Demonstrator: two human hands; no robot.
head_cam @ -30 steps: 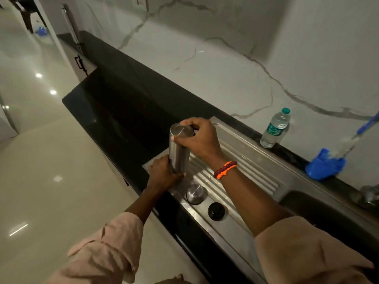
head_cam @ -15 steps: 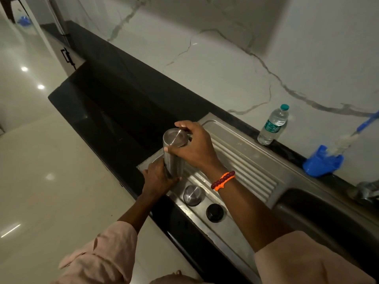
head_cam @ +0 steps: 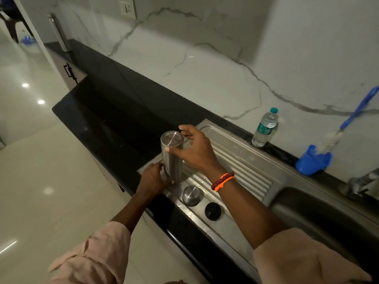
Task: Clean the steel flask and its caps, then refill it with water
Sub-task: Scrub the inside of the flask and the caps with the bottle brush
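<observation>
left hand [head_cam: 152, 179] is gripping the lower part of the steel flask [head_cam: 171, 156], fingers curling round its base. right hand [head_cam: 195, 150] is sitting at the flask's upper part: thumb tip is touching the near side of the wall just under the top, the other fingers are spreading loosely past the far rim, relaxed rather than clamped; whether they are touching the metal cannot be told.

flask is standing on the left end of the ribbed drainboard [head_cam: 244, 167], leaning slightly. it is showing as a plain brushed-steel cylinder with a flat circular top face; faint stamped marking on that face is too small to read.

steel cap [head_cam: 191, 195] is sitting on the drainboard just in front of the flask, dome side up. black cap [head_cam: 213, 210] is lying just to its right, apart from it.

plastic water bottle [head_cam: 265, 128] with a teal lid is standing on the black counter [head_cam: 114, 107] by the wall; its green-and-white label is carrying print that is not legible. blue brush holder [head_cam: 312, 162] with a blue-handled brush [head_cam: 348, 119] is sitting further right. tap [head_cam: 361, 184] is showing at the right edge, above the sink basin [head_cam: 320, 214]. orange and dark red bead bracelet [head_cam: 223, 181] is circling the right wrist. white wall socket [head_cam: 128, 7] is showing at the top.
</observation>
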